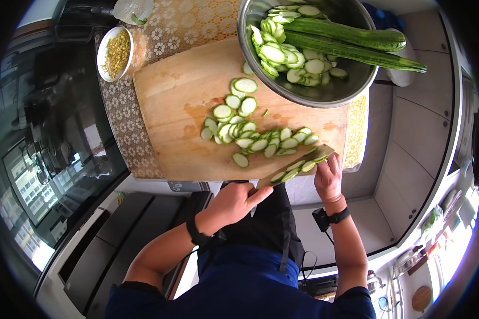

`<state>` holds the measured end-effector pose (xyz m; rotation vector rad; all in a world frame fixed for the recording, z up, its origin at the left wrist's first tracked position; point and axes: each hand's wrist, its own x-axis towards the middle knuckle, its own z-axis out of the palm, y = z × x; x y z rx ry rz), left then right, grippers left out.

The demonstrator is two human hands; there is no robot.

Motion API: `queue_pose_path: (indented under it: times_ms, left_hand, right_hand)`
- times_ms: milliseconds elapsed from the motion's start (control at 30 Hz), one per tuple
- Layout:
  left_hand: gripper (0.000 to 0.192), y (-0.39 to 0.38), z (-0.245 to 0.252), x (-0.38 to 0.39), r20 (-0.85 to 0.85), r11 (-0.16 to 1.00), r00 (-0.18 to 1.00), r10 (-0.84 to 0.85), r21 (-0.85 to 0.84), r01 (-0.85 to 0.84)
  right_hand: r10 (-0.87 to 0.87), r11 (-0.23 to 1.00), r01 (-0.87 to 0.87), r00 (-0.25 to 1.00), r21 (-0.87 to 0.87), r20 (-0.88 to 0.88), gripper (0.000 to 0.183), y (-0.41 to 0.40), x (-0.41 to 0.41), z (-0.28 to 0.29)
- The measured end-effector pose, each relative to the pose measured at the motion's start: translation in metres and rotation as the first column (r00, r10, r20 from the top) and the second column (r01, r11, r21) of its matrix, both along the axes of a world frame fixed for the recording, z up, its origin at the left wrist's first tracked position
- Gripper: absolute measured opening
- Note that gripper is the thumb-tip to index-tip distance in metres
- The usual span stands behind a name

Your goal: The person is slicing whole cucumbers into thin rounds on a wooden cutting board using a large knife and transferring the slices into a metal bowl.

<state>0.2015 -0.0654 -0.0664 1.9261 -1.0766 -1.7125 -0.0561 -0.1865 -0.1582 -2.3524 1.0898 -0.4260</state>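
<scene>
My left hand (233,202) is closed around the handle end of a wide-bladed kitchen knife (266,180), partly hidden by the fingers. Several green-edged slices (293,170) of what looks like cucumber or zucchini lie along the blade, above the near edge of a wooden cutting board (175,119). At the blade's far end are the bent fingers of my right hand (329,175), touching the end slices; whether they grip the blade is unclear. More slices (258,144) lie in a loose, overlapping trail on the board.
A steel bowl (323,104) overhangs the board's far right, holding slices and two long green vegetables (355,52). A white bowl (99,60) of chopped yellowish food sits far left on the flower-patterned tablecloth (121,115). Beside it is a clear container (129,10). Cabinets (423,111) stand right.
</scene>
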Motion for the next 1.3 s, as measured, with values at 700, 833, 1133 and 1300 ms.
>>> queue_pose_path:
  times_ms: [700,833,1133,1300]
  left_hand:
    - [0.058,-0.006,-0.01,-0.013,-0.015,0.997,0.997,0.07,-0.024,-0.071]
    - [0.052,-0.01,-0.023,-0.019,-0.112,0.998,0.991,0.069,0.015,-0.068]
    - [0.062,0.001,0.022,-0.005,0.032,0.994,0.998,-0.052,0.097,0.049]
    - [0.058,0.005,-0.004,-0.014,0.03,0.999,1.0,0.001,0.038,-0.002]
  right_hand:
    - [-0.022,0.999,0.019,0.998,0.049,0.061,0.032,-0.004,0.0,0.003]
    - [-0.054,0.998,0.052,0.996,0.032,0.067,0.031,-0.004,0.002,0.007]
    - [-0.026,0.999,0.024,0.999,0.039,0.038,0.028,-0.005,-0.012,-0.003]
    - [-0.046,0.996,0.042,0.998,0.076,0.052,0.03,-0.006,-0.01,0.0]
